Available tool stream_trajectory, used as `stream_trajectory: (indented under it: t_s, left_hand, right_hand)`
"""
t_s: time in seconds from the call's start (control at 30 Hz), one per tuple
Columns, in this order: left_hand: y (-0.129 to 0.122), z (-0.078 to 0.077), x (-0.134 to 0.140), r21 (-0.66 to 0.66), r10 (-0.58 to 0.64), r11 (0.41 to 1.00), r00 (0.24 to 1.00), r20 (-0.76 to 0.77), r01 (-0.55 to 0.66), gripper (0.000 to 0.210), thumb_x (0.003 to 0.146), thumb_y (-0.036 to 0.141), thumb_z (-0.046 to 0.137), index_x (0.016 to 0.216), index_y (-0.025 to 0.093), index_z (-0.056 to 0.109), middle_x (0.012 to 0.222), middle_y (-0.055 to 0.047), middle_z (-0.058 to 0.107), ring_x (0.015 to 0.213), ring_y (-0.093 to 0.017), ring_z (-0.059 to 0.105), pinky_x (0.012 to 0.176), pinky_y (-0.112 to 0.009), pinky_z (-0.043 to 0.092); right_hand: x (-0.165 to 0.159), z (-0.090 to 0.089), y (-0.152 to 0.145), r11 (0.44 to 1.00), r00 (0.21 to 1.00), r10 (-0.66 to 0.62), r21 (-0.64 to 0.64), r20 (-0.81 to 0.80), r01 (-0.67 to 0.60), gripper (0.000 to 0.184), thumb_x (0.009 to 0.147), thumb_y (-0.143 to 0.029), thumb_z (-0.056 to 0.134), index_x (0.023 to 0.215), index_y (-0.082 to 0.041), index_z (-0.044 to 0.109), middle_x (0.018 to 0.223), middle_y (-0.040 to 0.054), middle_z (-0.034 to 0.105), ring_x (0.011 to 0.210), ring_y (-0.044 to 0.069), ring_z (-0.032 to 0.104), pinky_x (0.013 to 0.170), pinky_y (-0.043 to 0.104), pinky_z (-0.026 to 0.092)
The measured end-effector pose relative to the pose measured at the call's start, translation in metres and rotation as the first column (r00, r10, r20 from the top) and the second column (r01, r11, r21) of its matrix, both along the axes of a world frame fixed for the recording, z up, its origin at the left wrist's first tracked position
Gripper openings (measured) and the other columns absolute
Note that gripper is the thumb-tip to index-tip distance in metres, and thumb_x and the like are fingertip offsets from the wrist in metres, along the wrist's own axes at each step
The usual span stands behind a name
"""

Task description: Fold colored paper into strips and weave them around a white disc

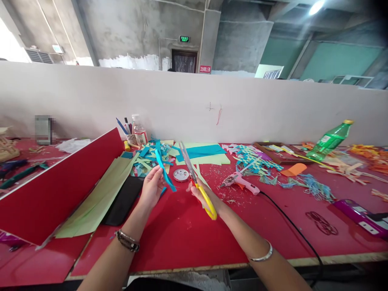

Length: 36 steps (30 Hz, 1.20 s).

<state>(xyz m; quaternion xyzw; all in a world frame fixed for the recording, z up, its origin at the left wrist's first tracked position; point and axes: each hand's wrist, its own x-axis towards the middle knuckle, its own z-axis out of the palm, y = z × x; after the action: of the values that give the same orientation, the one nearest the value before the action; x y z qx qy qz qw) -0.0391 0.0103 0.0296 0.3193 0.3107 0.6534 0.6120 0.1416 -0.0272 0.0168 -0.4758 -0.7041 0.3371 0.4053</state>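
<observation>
Now your left hand (pixel 150 186) pinches a blue paper strip (pixel 163 169), and your right hand (pixel 202 193) grips yellow-handled scissors (pixel 197 182), blades closed, above the red worktop (pixel 182 230).

- The left hand (pixel 150 186) had a dark beaded bracelet (pixel 127 241) at its wrist.
- The right hand (pixel 202 193) had a plain silver bangle (pixel 262 255) behind it.
- Both forearms were bare, without sleeves.
</observation>
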Motion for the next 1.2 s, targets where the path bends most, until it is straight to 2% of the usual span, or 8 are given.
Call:
stream_trajectory:
  t_s: [0.07,0.17,0.43,0.67,0.83,0.97,1.07,1.2]
  left_hand:
    - [-0.001,-0.001,0.0,0.025,-0.032,0.999,0.999,-0.019,0.033,0.023,0.06,0.025,0.068,0.079,0.018,0.057,0.053,0.008,0.05,0.044,-0.003,0.047,0.044,-0.014,0.038]
    - [-0.003,0.001,0.001,0.062,-0.051,0.997,0.998,-0.034,0.053,0.019,0.061,0.022,0.066,0.075,0.018,0.055,0.053,0.008,0.048,0.043,-0.002,0.045,0.042,-0.013,0.036]
    - [-0.006,0.003,0.004,0.092,-0.074,0.992,0.994,-0.077,0.081,0.018,0.064,0.029,0.064,0.066,0.017,0.05,0.049,0.008,0.045,0.042,-0.002,0.043,0.043,-0.013,0.036]
    - [-0.011,-0.006,0.016,0.109,-0.146,0.977,0.944,-0.295,0.186,0.019,0.064,0.031,0.064,0.065,0.015,0.055,0.053,0.006,0.052,0.045,-0.003,0.046,0.048,-0.015,0.039]
    - [-0.015,-0.008,0.021,0.106,-0.197,0.961,0.899,-0.39,0.256,0.021,0.062,0.03,0.066,0.073,0.014,0.057,0.06,0.003,0.057,0.05,-0.006,0.049,0.052,-0.018,0.041]
    - [-0.013,-0.009,0.019,0.093,-0.166,0.973,0.92,-0.356,0.212,0.026,0.068,0.04,0.059,0.065,0.015,0.053,0.051,0.004,0.051,0.046,-0.007,0.047,0.046,-0.018,0.039]
    - [-0.011,-0.01,0.016,0.092,-0.101,0.986,0.946,-0.308,0.136,0.032,0.072,0.045,0.053,0.06,0.015,0.049,0.046,0.005,0.044,0.042,-0.006,0.041,0.042,-0.017,0.033]
    - [-0.008,-0.01,0.012,0.112,-0.028,0.991,0.945,-0.325,0.068,0.03,0.07,0.04,0.058,0.056,0.015,0.049,0.045,0.006,0.038,0.042,-0.004,0.035,0.041,-0.016,0.029]
  right_hand:
    - [-0.002,0.004,-0.005,0.999,0.999,0.029,0.015,0.025,-0.029,0.027,0.08,-0.047,0.036,0.079,-0.021,0.043,0.062,-0.0025,0.045,0.057,0.012,0.046,0.053,0.025,0.038]
    - [-0.004,0.01,-0.009,0.999,0.999,-0.024,0.043,0.026,0.022,0.026,0.082,-0.045,0.033,0.074,-0.021,0.04,0.057,-0.0036,0.04,0.052,0.011,0.042,0.05,0.024,0.035]
    - [-0.006,0.005,-0.007,0.986,0.99,-0.119,0.128,0.069,0.11,0.021,0.078,-0.039,0.043,0.068,-0.021,0.039,0.061,-0.0024,0.043,0.057,0.013,0.043,0.052,0.025,0.033]
    - [-0.014,0.006,-0.009,0.989,0.964,-0.021,-0.145,-0.267,-0.018,0.02,0.069,-0.036,0.053,0.077,-0.021,0.042,0.066,-0.0036,0.045,0.056,0.009,0.043,0.052,0.022,0.038]
    - [-0.015,0.012,-0.012,0.987,0.975,0.019,-0.149,-0.222,-0.053,0.015,0.068,-0.026,0.051,0.082,-0.021,0.049,0.065,-0.0037,0.047,0.055,0.009,0.043,0.051,0.021,0.037]
    - [-0.013,0.008,-0.012,0.987,0.983,0.0,-0.156,-0.184,-0.029,0.016,0.066,-0.019,0.049,0.081,-0.023,0.05,0.063,-0.0046,0.047,0.053,0.009,0.042,0.048,0.021,0.036]
    - [-0.011,0.006,-0.012,0.983,0.974,0.045,-0.166,-0.222,-0.083,0.018,0.066,-0.017,0.048,0.083,-0.023,0.05,0.065,-0.0039,0.048,0.054,0.009,0.043,0.049,0.021,0.035]
    - [-0.007,0.005,-0.012,0.973,0.951,0.138,-0.143,-0.277,-0.182,0.019,0.066,-0.017,0.05,0.084,-0.022,0.05,0.064,-0.0034,0.045,0.055,0.009,0.04,0.049,0.022,0.034]
